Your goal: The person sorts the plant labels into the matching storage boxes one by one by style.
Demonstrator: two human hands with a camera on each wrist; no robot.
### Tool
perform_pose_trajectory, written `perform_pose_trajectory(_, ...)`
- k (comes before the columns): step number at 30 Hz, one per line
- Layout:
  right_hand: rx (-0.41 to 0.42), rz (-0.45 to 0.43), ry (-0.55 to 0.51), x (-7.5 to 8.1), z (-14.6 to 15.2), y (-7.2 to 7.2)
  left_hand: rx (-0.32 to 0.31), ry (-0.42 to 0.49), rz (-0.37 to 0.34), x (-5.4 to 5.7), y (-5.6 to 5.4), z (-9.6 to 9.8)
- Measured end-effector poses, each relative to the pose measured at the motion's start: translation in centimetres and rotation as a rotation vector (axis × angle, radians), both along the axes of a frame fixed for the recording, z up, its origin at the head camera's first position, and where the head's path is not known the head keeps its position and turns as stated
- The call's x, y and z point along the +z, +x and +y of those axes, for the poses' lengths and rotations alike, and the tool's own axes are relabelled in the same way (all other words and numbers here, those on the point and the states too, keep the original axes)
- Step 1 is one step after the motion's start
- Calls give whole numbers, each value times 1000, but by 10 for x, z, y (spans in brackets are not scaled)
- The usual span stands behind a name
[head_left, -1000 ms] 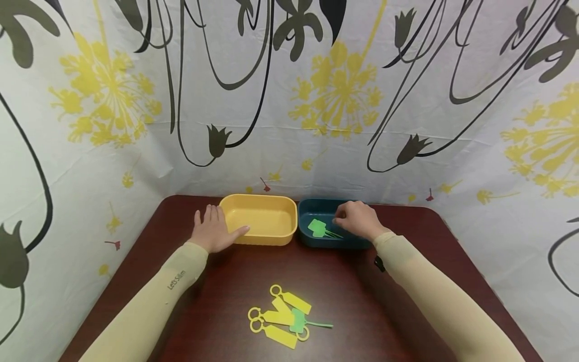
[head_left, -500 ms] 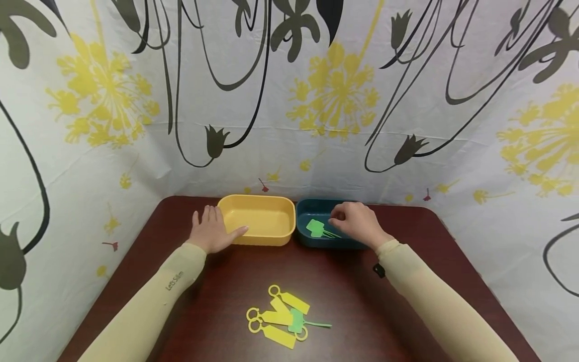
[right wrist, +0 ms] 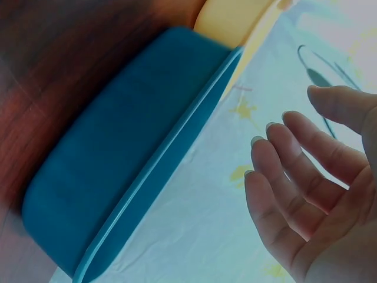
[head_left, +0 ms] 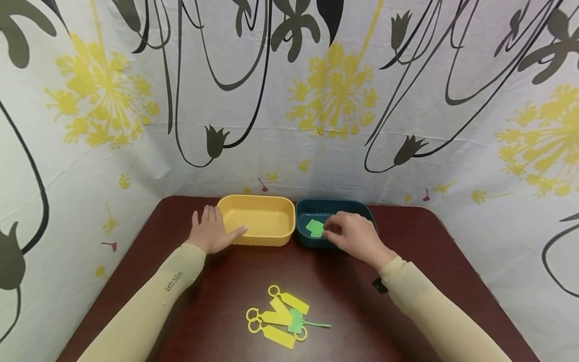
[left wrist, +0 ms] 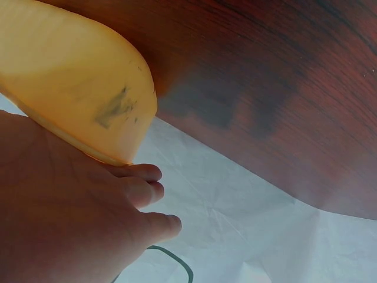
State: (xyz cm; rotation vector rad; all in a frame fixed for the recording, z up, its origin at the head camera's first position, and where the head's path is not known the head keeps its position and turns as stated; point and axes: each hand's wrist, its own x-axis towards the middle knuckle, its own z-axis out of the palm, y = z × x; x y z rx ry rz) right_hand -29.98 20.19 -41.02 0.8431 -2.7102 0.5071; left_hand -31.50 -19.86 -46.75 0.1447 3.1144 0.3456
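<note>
My left hand [head_left: 209, 232] rests at the left end of a yellow plastic bin [head_left: 260, 240], fingers spread and thumb over its front rim. In the left wrist view those fingers touch the rim. My right hand [head_left: 355, 236] hovers over a dark blue bin [head_left: 314, 243] with its fingers loosely bent. Nothing shows between them in the right wrist view. Green tags [head_left: 315, 228] with thin tails lie in the blue bin, partly hidden by that hand. Nearer on the table lie several yellow ring-ended tags [head_left: 279, 337], overlapped with one green tag [head_left: 296, 320].
Both bins stand side by side near the far edge of the dark red wooden table [head_left: 226, 296]. A patterned white sheet [head_left: 271, 166] hangs right behind it and along both sides. A small dark device [head_left: 380, 285] sits under my right wrist.
My right hand has moved slightly left and nearer over the blue bin, covering the tails of the green tags. The left hand and the tags on the table stay in place.
</note>
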Motion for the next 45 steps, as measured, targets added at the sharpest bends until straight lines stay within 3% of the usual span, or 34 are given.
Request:
perform_pose_trajectory(8, 58, 37, 59, -7, -3, 32, 2, -6, 7, 0, 1, -2)
perform_pose_trajectory(19, 116, -85, 139, -33, -1, 71, 6, 10, 3, 1, 4, 0)
perform_pose_trajectory(28, 144, -292, 217, -50, -2, 93, -2, 1, 10, 2, 2, -1)
perform_pose_trajectory(45, 163, -404, 306, -59, -17, 118, -5, 3, 2, 7, 3, 1)
